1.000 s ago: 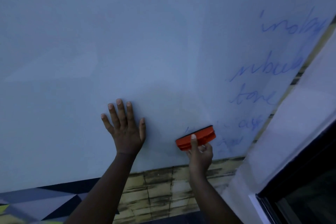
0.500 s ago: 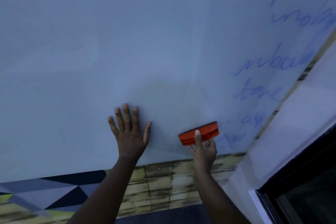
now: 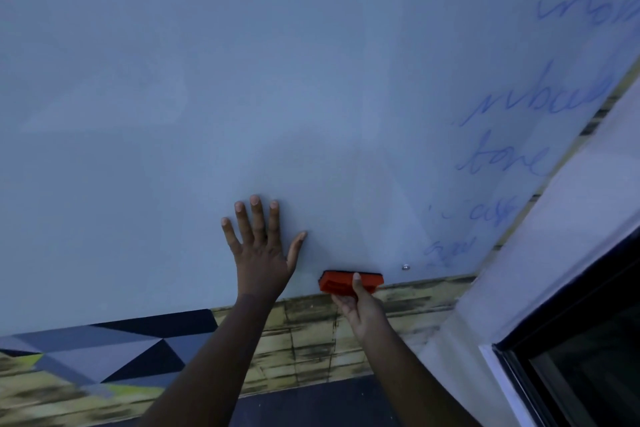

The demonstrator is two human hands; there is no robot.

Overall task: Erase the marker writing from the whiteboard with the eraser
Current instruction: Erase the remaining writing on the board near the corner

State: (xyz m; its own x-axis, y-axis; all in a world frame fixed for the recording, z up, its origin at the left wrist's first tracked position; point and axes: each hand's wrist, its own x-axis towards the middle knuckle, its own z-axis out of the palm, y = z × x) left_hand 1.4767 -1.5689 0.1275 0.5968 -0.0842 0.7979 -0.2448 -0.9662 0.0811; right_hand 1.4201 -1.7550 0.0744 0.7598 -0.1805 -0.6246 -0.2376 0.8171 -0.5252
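Orange eraser point(image 3: 349, 282) gripped by right hand point(image 3: 362, 308) at whiteboard point(image 3: 242, 80) bottom edge, left hand point(image 3: 261, 250) flat, fingers spread

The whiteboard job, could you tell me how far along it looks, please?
Most of the whiteboard looks clean. The right hand grips the orange eraser at the bottom edge; the left hand lies flat. Blue writing down the right side remains.

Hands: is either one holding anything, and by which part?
The right hand grips the orange block eraser around its back, near mid-length. The left hand holds nothing.
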